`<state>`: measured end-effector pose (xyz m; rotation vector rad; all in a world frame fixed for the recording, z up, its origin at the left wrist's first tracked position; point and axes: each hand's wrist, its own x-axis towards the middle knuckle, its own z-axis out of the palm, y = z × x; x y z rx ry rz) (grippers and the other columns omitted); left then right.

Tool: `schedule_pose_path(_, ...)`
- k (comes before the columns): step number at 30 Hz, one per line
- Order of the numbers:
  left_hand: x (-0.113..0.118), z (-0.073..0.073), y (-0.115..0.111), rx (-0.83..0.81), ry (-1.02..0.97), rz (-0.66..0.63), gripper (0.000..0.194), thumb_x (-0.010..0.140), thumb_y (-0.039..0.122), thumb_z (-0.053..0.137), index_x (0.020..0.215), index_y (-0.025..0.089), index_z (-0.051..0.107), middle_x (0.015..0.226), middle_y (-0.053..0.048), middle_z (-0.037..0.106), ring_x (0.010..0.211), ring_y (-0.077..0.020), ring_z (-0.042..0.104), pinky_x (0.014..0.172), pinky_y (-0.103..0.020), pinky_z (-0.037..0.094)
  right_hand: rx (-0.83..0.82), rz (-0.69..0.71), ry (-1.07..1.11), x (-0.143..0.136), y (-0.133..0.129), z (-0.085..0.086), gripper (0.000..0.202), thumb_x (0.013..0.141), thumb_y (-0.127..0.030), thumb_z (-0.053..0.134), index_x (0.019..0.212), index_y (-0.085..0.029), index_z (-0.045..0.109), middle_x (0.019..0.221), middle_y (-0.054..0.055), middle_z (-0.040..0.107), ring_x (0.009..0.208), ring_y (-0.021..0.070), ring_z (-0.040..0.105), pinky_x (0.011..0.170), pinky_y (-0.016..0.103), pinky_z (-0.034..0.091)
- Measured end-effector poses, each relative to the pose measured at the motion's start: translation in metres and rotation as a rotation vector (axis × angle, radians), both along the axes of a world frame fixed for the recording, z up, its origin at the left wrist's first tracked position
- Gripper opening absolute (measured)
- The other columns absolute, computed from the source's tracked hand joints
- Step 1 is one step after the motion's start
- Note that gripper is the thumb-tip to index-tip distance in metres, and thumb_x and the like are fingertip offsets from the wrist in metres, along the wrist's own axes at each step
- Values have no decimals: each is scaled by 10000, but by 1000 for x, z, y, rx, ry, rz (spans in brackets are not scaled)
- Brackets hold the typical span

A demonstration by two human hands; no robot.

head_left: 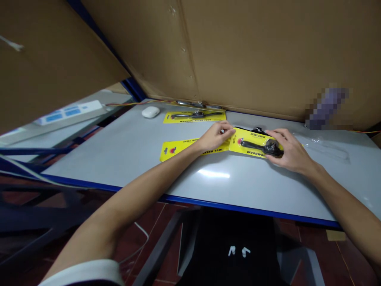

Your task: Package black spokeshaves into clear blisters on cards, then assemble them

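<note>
My right hand is wrapped round the right end of a packaged spokeshave, a black tool on a yellow card, tilted up above the table. My left hand is closed in a pinch at the card's upper left corner; what lies between its fingertips is hidden. Beneath my left wrist lies another yellow spokeshave card, partly covered by the hand. A black part shows behind the held card's top edge. Farther back lies a packaged spokeshave with its black tool showing.
The grey table has a blue front edge. A white earbud case sits at the back left, and clear plastic lies at the right. Cardboard walls the back. A power strip is on the left shelf. Two earbuds rest on black cloth below.
</note>
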<state>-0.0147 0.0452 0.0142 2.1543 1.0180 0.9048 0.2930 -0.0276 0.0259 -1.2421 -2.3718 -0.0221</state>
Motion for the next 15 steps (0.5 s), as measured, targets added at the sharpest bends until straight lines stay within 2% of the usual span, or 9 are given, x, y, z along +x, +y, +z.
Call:
schedule_pose_path(4, 3, 0, -2, -31, -29, -14, 429, 894, 557, 607, 725, 168, 675, 890, -57, 622, 787, -161, 549, 713, -298, 451, -17, -97, -122, 0, 0, -1, 776, 886, -591, 692, 1565, -270, 500, 1344, 143, 690, 1150, 396, 663, 987, 614, 511)
schedule_pose_path(9, 5, 4, -4, -37, -42, -9, 464, 850, 606, 670, 685, 172, 677, 825, -43, 620, 725, -145, 527, 694, -299, 435, 60, -118, -185, 1, -1, 0, 740, 881, -656, 675, 1480, -229, 606, 1205, 145, 746, 999, 361, 689, 911, 530, 505)
schedule_pose_path(12, 5, 5, -4, -94, -73, -12, 431, 856, 576, 623, 685, 181, 646, 739, -18, 588, 677, -143, 505, 666, -300, 423, 105, -125, -198, 2, 0, 1, 728, 878, -664, 668, 1454, -219, 633, 1157, 134, 754, 932, 338, 683, 863, 489, 496)
schedule_pose_path(15, 2, 6, -3, -187, -114, -81, 349, 848, 464, 550, 644, 188, 610, 682, -15, 595, 675, -155, 533, 687, -312, 447, 123, -134, -207, 3, 1, 2, 712, 868, -641, 687, 1425, -199, 661, 1096, 125, 755, 889, 323, 680, 819, 457, 496)
